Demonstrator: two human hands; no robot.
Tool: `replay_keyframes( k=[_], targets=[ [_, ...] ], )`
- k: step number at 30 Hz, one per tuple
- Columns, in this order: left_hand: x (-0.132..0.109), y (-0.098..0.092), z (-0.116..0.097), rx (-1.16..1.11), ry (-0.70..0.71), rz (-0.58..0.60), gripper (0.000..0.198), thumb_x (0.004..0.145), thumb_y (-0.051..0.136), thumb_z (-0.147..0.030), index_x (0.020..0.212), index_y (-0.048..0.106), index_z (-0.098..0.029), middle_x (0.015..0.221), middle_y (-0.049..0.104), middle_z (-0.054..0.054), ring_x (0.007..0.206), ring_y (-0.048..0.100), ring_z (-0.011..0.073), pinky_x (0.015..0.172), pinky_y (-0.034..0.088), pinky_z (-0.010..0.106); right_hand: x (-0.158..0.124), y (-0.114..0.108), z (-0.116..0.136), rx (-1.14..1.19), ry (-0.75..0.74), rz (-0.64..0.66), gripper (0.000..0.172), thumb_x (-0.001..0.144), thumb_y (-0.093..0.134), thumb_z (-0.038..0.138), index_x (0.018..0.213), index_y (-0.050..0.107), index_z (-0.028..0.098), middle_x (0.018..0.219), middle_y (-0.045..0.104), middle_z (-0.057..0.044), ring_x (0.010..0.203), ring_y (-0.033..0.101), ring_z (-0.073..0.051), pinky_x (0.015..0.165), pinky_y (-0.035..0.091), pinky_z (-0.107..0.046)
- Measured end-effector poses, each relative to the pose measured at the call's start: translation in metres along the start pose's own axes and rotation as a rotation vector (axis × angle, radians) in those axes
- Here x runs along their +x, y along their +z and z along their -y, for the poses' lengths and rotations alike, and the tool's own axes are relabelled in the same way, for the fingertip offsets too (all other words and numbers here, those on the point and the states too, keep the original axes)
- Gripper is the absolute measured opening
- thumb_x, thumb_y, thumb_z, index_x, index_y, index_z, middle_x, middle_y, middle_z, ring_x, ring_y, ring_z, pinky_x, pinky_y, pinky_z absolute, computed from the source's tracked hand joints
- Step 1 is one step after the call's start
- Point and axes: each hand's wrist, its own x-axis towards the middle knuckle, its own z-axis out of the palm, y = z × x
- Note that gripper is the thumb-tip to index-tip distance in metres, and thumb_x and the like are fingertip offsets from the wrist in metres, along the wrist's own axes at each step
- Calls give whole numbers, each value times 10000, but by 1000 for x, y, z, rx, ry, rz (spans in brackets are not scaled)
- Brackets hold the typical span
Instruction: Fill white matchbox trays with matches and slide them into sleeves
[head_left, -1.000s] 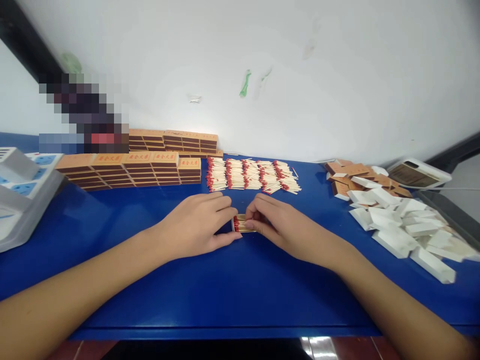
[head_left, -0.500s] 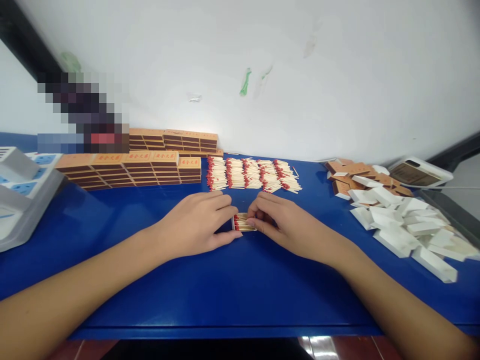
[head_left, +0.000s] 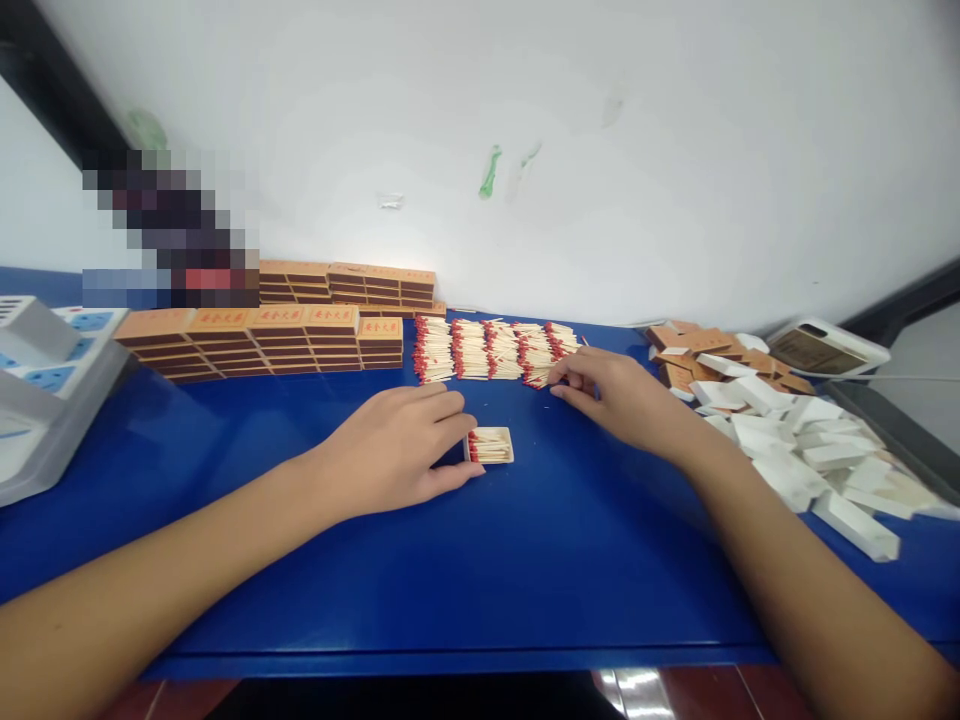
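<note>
My left hand (head_left: 411,442) rests on the table, its thumb and index finger closed round the left end of a small white matchbox tray (head_left: 511,447). Red-tipped matches (head_left: 491,446) lie in that tray, heads towards the left. Farther back, several bundles of loose matches (head_left: 470,350) are lined up side by side. My right hand (head_left: 611,390) is at the right-hand bundles, fingers curled and thumb near the index fingertip, touching or just over the match ends. Whatever sits between those fingertips is too small to make out.
Stacked orange matchboxes (head_left: 300,340) stand at the left, beside a grey-white plastic holder (head_left: 82,400). To the right lie a heap of white trays (head_left: 817,440), orange box sleeves (head_left: 705,345) and a phone-like object (head_left: 829,345). A white wall (head_left: 675,150) closes off the back.
My right hand has left the tray and moved back and to the right, to the match bundles. The tray's right end is now uncovered. My left hand has stayed in place.
</note>
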Motion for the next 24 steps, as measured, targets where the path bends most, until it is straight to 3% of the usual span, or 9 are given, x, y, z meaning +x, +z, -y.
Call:
replay_keyframes(
  k=[10, 19, 24],
  targets=[
    [0, -1, -1, 9, 0, 6, 334, 1067, 621, -460, 1097, 751, -154, 908, 680, 39, 824, 637, 193, 742, 502, 338, 2, 4, 1, 19, -20, 8, 162, 1057, 546, 297, 1038, 690, 225, 844, 642, -53, 778, 574, -225, 700, 432, -346],
    [-1, 1, 1, 13, -6, 5, 343, 1072, 611, -472, 1111, 747, -160, 915, 685, 38, 834, 639, 192, 747, 498, 337, 1, 8, -2, 24, 68, 42, 242, 1054, 548, 381, 869, 581, 229, 889, 673, -75, 772, 572, -228, 689, 435, -356],
    [0, 0, 1, 8, -8, 7, 343, 1071, 613, -464, 1106, 750, -152, 908, 677, 37, 828, 639, 196, 748, 500, 340, -1, 1, 24, 128, 56, 24, 250, 1074, 543, 418, 908, 593, 237, 878, 674, -63, 759, 581, -222, 690, 450, -358]
  ],
)
